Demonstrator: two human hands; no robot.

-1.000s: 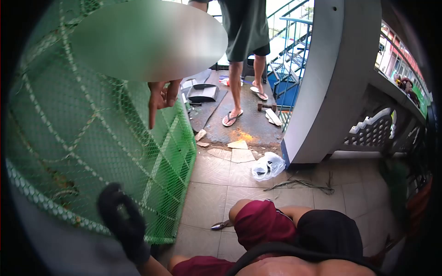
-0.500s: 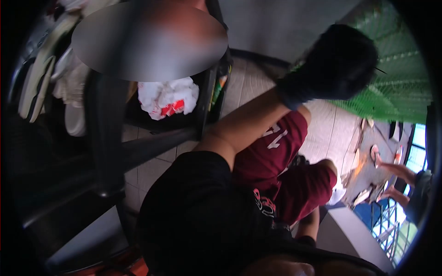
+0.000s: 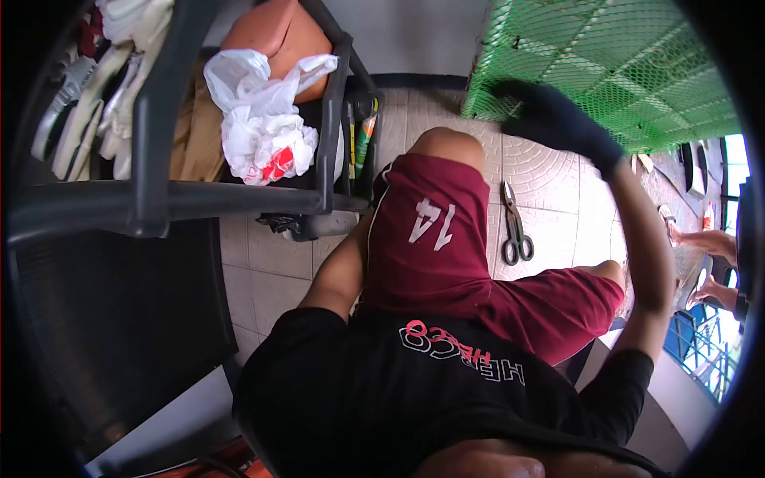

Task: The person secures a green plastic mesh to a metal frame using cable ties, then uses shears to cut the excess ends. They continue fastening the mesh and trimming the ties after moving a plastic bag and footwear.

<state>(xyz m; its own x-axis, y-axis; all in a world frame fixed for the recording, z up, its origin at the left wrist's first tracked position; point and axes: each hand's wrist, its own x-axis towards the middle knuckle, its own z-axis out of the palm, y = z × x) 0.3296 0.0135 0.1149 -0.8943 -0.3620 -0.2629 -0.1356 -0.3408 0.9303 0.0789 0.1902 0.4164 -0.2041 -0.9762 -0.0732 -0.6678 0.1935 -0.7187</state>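
My right hand [image 3: 558, 123], in a dark glove, reaches to the edge of a green mesh panel [image 3: 590, 64] at upper right. Its fingers are stretched out and somewhat smeared, with the thumb apart and nothing visible held. Below it, metal snips with dark looped handles [image 3: 514, 227] lie on the tiled floor, blades nearly together, pointing away from me. My left forearm [image 3: 339, 267] runs down beside my left thigh, and the hand is hidden behind the leg in maroon shorts [image 3: 434, 231].
At left stands a dark rack [image 3: 151, 151] holding white plastic bags [image 3: 267, 119], an orange-brown container [image 3: 279, 40] and pale straps or fabric. A black panel [image 3: 135, 319] is below it. Another person's legs [image 3: 709, 239] show at far right.
My left arm has swung from the mesh back to my left side, and that hand has gone out of sight. My right hand has risen to the mesh. The snips now show on the floor.
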